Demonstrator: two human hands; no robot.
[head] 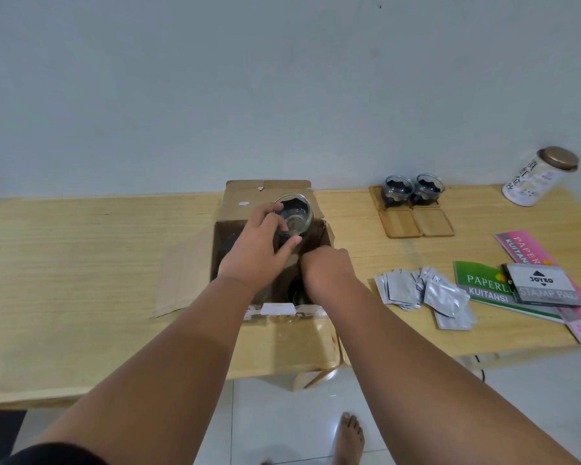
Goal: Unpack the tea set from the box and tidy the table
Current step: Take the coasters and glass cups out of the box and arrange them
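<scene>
An open cardboard box stands at the middle of the wooden table. My left hand grips a glass tea cup with a dark holder, held just above the box opening. My right hand reaches down into the box's near right part; its fingers are hidden inside, so I cannot tell what they touch. Another dark round item shows inside the box below my right wrist. Two glass cups stand on wooden coasters at the back right.
Two bare wooden coasters lie in front of the cups. Silver sachets are piled right of the box. Receipt books, a stamp pad box and a lidded tin lie at the right. A box flap spreads left.
</scene>
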